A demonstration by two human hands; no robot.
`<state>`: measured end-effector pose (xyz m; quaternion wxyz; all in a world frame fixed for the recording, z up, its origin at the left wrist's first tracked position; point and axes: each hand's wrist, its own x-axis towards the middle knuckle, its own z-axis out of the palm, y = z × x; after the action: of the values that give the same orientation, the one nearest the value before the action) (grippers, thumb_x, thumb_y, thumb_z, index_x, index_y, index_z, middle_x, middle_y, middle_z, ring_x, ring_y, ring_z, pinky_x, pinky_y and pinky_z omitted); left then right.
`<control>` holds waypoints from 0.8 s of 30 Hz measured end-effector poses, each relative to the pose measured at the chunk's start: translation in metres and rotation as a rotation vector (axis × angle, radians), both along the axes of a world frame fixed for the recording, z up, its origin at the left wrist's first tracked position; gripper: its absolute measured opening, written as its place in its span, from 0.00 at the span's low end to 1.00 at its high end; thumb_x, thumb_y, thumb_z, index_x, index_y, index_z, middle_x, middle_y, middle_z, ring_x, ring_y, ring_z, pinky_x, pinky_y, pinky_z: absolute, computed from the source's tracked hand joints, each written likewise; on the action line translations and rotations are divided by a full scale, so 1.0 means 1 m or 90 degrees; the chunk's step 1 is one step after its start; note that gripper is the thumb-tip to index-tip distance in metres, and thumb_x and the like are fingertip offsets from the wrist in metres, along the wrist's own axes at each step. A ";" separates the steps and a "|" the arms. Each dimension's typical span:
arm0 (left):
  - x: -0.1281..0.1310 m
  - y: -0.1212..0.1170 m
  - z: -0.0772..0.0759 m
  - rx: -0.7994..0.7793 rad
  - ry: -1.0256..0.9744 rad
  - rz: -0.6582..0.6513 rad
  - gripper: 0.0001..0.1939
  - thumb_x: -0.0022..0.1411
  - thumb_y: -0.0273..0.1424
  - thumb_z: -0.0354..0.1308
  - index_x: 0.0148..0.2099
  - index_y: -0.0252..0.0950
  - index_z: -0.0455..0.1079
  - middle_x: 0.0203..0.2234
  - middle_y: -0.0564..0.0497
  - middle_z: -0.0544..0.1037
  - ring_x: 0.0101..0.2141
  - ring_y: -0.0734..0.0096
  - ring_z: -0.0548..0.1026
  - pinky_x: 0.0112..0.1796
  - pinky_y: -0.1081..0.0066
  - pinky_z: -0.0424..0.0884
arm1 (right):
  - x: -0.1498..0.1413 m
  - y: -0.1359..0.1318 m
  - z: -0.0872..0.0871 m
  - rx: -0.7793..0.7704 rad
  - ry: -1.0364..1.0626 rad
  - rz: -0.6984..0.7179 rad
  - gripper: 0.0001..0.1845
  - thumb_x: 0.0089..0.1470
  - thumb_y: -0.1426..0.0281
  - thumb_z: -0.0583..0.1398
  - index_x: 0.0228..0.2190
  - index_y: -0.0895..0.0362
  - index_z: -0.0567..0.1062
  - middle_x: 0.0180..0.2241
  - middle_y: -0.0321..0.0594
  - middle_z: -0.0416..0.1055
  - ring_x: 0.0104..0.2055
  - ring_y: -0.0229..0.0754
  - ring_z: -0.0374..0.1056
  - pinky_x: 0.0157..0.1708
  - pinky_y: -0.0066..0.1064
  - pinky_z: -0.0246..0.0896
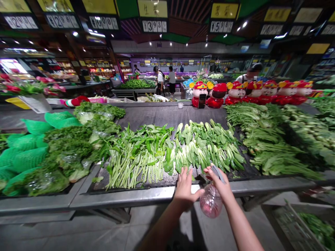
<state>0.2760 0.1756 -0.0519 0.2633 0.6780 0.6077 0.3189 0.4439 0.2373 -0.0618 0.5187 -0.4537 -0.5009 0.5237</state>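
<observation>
Hall: I stand in a market hall (167,45), with price signs (221,26) hanging overhead.

Stall: a long metal-edged stall (125,198) runs across in front of me, topped with a dark mat (170,116).

Greens: lettuce (65,146) sits in green net bags (26,157) on my left. Leafy bunches (138,164) and bok choy (206,146) lie straight ahead on a mesh sheet (167,178), and long-stemmed greens (272,146) lie to my right.

Crate: a crate (295,226) holding greens sits low on the floor at my right.

Figurines: a row of red-capped figurines (237,92) stands along the far side of the stall, with a phone (201,101) upright against the first one.

People: a worker (247,75) stands behind the figurines, and two shoppers (160,80) (171,80) stand far down the aisle.

Spray bottle: the clear, pink-tinted spray bottle (210,201) hangs just past the stall's front edge, below my right hand.

Left hand: my left hand (186,186) rests at the stall's front edge, beside the mesh sheet.

Right hand: my right hand (218,182) is up by the bottle's grey head.

Fingers: my left fingers (184,176) are spread open; my right fingers (209,169) are closed around the bottle's top.
</observation>
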 end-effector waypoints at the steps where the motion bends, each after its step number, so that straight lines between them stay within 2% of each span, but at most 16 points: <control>1: 0.006 0.001 0.001 0.001 0.000 -0.017 0.46 0.48 0.46 0.60 0.64 0.39 0.44 0.63 0.44 0.41 0.61 0.49 0.35 0.58 0.50 0.36 | 0.001 0.002 0.003 -0.010 0.011 -0.001 0.27 0.46 0.54 0.60 0.43 0.59 0.71 0.39 0.46 0.74 0.44 0.50 0.69 0.43 0.42 0.65; 5: 0.029 0.003 0.002 0.020 0.009 -0.080 0.52 0.41 0.49 0.65 0.64 0.42 0.44 0.63 0.44 0.43 0.61 0.46 0.34 0.57 0.46 0.31 | 0.008 0.011 0.005 -0.009 0.021 -0.009 0.25 0.46 0.54 0.60 0.41 0.57 0.72 0.38 0.45 0.74 0.42 0.49 0.70 0.41 0.40 0.66; 7: 0.040 0.003 0.000 0.038 0.023 -0.099 0.56 0.36 0.50 0.66 0.63 0.41 0.45 0.62 0.41 0.44 0.61 0.43 0.35 0.57 0.44 0.30 | 0.012 0.016 0.003 0.014 0.022 -0.015 0.23 0.46 0.54 0.59 0.39 0.57 0.73 0.37 0.45 0.75 0.40 0.48 0.70 0.40 0.39 0.66; 10: 0.053 0.004 -0.004 0.049 0.056 -0.116 0.60 0.31 0.53 0.67 0.63 0.36 0.48 0.61 0.37 0.46 0.60 0.38 0.37 0.56 0.42 0.31 | 0.020 0.024 -0.003 0.034 0.000 -0.009 0.22 0.47 0.52 0.58 0.35 0.57 0.75 0.31 0.43 0.75 0.35 0.46 0.71 0.38 0.38 0.66; 12: 0.062 0.005 -0.009 0.040 0.080 -0.123 0.60 0.30 0.55 0.66 0.62 0.35 0.50 0.61 0.35 0.46 0.60 0.37 0.37 0.56 0.41 0.32 | 0.026 0.028 -0.006 0.030 -0.015 0.000 0.22 0.47 0.51 0.57 0.33 0.57 0.75 0.25 0.41 0.74 0.29 0.45 0.70 0.33 0.37 0.66; 16: 0.079 0.009 -0.019 0.049 0.127 -0.110 0.59 0.32 0.62 0.60 0.61 0.34 0.52 0.61 0.35 0.46 0.60 0.38 0.37 0.56 0.41 0.34 | 0.038 0.033 -0.008 0.004 -0.001 0.022 0.24 0.46 0.52 0.59 0.38 0.57 0.74 0.19 0.36 0.70 0.22 0.41 0.66 0.23 0.33 0.63; 18: 0.087 0.011 -0.023 0.054 0.152 -0.100 0.59 0.32 0.64 0.57 0.61 0.33 0.52 0.61 0.35 0.46 0.60 0.38 0.37 0.55 0.40 0.37 | 0.043 0.035 -0.007 -0.004 0.005 0.027 0.25 0.45 0.52 0.60 0.39 0.57 0.74 0.21 0.37 0.71 0.23 0.42 0.68 0.23 0.32 0.63; 20: 0.093 0.013 -0.024 0.055 0.178 -0.094 0.59 0.33 0.65 0.55 0.61 0.33 0.52 0.61 0.34 0.47 0.60 0.38 0.38 0.55 0.40 0.41 | 0.048 0.035 -0.005 -0.019 0.008 0.027 0.25 0.44 0.52 0.60 0.39 0.56 0.74 0.26 0.41 0.74 0.29 0.45 0.70 0.25 0.33 0.64; 24: 0.101 0.013 -0.018 0.061 0.211 -0.078 0.55 0.37 0.62 0.56 0.60 0.32 0.53 0.61 0.33 0.47 0.60 0.39 0.40 0.55 0.42 0.44 | 0.054 0.035 0.000 -0.022 0.030 0.035 0.23 0.44 0.54 0.61 0.39 0.55 0.74 0.39 0.45 0.74 0.42 0.50 0.69 0.36 0.37 0.67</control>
<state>0.3767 0.1890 -0.0695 0.1460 0.7685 0.5847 0.2149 0.4974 0.2726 -0.0615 0.5081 -0.4363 -0.4915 0.5567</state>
